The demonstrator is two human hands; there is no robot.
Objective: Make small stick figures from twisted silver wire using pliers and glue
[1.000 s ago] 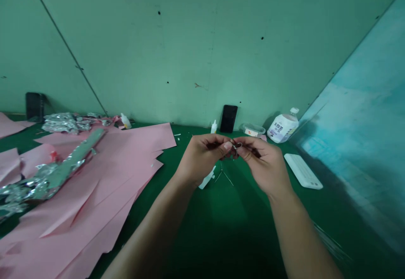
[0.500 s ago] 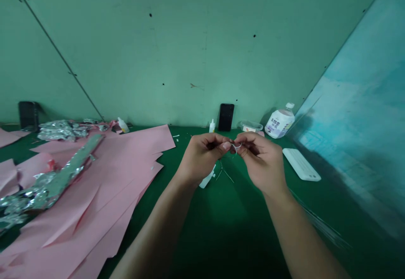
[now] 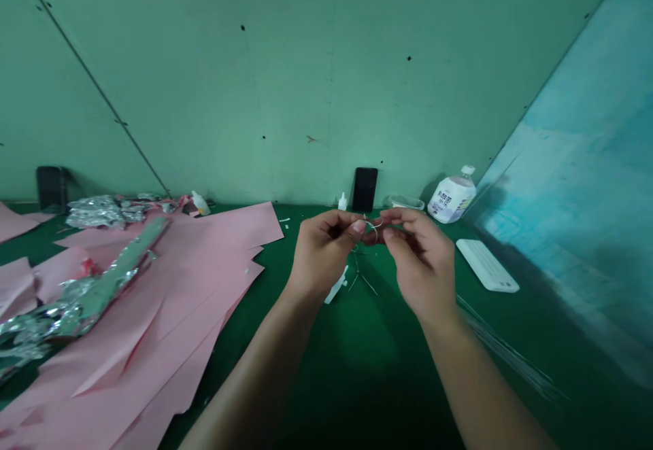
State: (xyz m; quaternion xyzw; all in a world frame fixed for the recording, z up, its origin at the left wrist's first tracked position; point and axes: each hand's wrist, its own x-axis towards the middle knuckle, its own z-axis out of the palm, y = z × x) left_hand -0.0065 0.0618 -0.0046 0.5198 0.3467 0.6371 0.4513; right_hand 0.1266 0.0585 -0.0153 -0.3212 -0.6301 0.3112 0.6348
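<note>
Both of my hands are raised above the green table [image 3: 357,368], fingertips meeting. My left hand [image 3: 324,253] pinches one end of a thin bent silver wire [image 3: 371,227]. My right hand [image 3: 421,260] pinches the other end, so the wire loops between the two thumbs. Under the hands, two thin wire pieces [image 3: 363,279] and a small white glue tube [image 3: 337,285] lie on the table.
Pink paper sheets [image 3: 168,287] cover the left of the table, with crumpled foil shapes [image 3: 92,293] on them. By the green wall stand a black phone [image 3: 365,189], a small glue bottle [image 3: 343,201], a clear tub [image 3: 405,202] and a white bottle [image 3: 450,198]. A white flat device [image 3: 487,265] lies at right.
Both hands have risen slightly and stayed together. The wire between the fingertips has been worked into a wider loop. The view has shifted a little.
</note>
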